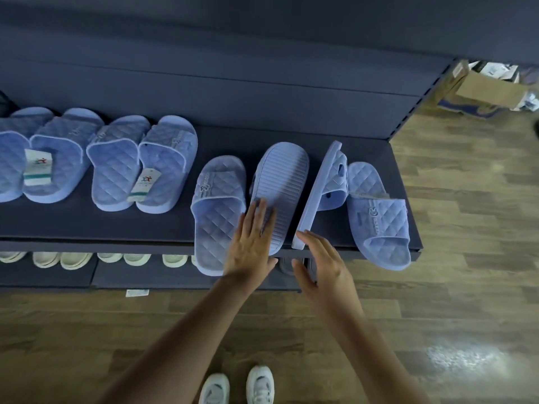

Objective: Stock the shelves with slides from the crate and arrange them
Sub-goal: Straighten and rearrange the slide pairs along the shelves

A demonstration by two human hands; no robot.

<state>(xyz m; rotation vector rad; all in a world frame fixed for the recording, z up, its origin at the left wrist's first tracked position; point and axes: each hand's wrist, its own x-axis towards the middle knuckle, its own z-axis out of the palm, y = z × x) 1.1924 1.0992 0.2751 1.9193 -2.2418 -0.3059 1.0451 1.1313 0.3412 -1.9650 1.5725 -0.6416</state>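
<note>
Head view, nearest first: two white sneakers stand on the wooden floor, and both bare forearms reach up toward the dark blue shelf. The left hand lies flat, fingers straight and released, on the ribbed sole of an overturned slide. The right hand is loosely spread and grasps nothing, its fingertips meeting the near end of a slide standing on its edge. An upright slide lies just left of the overturned one, its heel overhanging the shelf front. A reversed slide lies right of the edge-standing one, its toe pointing at the person. Farther left sit two tidy tagged pairs. Pale slides line the lower shelf. Far right, a cardboard box rests on the floor.
</note>
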